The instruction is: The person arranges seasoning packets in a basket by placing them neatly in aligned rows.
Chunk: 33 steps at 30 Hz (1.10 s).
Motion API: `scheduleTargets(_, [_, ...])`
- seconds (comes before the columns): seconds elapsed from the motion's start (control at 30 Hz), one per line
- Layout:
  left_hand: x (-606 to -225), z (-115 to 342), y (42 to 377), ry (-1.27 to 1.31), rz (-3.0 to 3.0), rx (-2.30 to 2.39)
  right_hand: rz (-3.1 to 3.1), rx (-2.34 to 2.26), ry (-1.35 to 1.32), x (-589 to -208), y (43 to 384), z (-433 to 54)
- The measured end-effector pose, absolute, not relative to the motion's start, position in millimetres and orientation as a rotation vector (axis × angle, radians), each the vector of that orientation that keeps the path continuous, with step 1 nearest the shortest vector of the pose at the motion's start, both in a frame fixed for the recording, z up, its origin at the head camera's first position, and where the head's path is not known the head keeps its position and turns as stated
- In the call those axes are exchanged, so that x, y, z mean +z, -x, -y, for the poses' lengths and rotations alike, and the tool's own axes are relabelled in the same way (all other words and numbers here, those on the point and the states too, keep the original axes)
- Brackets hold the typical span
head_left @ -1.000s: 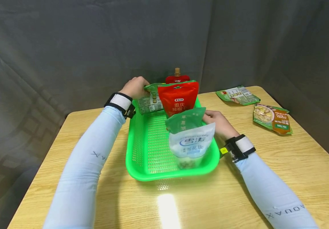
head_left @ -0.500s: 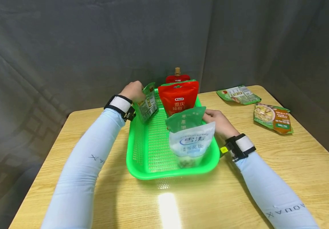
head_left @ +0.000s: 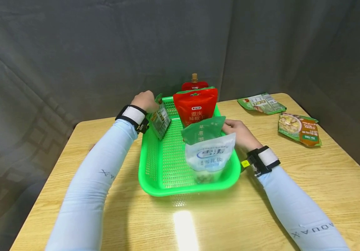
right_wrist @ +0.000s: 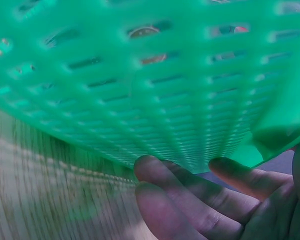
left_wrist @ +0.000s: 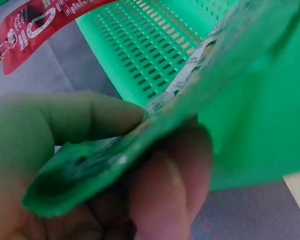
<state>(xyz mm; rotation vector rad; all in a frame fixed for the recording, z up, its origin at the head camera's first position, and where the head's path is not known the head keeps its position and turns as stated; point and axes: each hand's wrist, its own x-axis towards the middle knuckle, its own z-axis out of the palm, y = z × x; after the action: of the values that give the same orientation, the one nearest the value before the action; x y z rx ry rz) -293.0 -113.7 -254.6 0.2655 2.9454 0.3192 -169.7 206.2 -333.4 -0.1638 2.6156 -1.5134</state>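
Observation:
In the head view, my left hand (head_left: 145,101) pinches the top edge of a green printed food pouch (head_left: 160,120). The pouch stands slanted inside the green plastic basket (head_left: 151,192), along its left wall. Thumb and fingers close on its folded edge in the left wrist view. My right hand (head_left: 241,135) holds the basket's right side at the rim. Several fingers (right_wrist: 190,200) lie against the perforated outer wall; the thumb is mostly hidden. Beside that hand, a white salt pouch (head_left: 210,153), a dark green pouch (head_left: 203,131) and a red chili pouch (head_left: 195,106) stand in the basket.
A red Heinz spout pouch (head_left: 195,85) shows behind the red pouch. Two flat food pouches, one green (head_left: 262,103) and one with a brown label (head_left: 299,130), lie on the wooden table (head_left: 292,181) at right. Dark cloth (head_left: 136,45) hangs behind the table.
My left hand has shifted slightly left and down, turning the green printed pouch from facing forward to slanting along the left wall. My right hand stays at the basket.

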Motion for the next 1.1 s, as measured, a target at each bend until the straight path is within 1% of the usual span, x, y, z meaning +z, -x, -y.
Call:
scheduleTargets(0.13, [-252, 116, 288, -0.247, -2.946, 0.306, -2.627, -1.513, 0.177, -333, 169, -206])
scheduleTargets(0.47, [-251, 123, 287, -0.213, -2.933, 0.310, -2.572, -1.550, 0.114, -332, 169, -207])
scheduleTargets(1.1, [-247, 131, 280, -0.181, -2.915, 0.307, -2.620, -1.498, 0.166, -337, 178, -205])
